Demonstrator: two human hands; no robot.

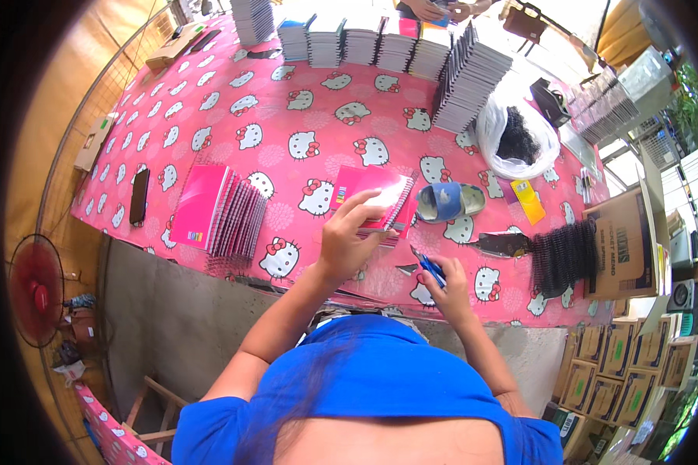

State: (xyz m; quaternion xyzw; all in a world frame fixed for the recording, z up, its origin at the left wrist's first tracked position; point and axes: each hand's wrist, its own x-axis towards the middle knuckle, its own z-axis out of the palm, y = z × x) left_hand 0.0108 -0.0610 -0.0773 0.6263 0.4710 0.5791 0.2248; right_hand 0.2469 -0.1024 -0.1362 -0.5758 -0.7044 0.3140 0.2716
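Observation:
My left hand (353, 236) rests over a small pile of pink spiral notebooks (364, 183), its fingers curled across the top cover near the wire-bound edge. In my right hand (451, 292) is a pair of blue-handled pliers (432, 270), the dark jaws pointing up and left toward the notebooks without touching them. Just beyond the pliers and right of the notebooks lies a blue slide sandal (451, 201). Farther left, more pink spiral notebooks (202, 205) lean in an overlapping row.
Bound notebook stacks (473, 77) line the table's far side, where another person's hands (434, 9) show. To the right are a white bag of black coils (520, 143), a bundle of black spiral wires (564, 260) and a cardboard box (624, 248). A phone (139, 198) lies left.

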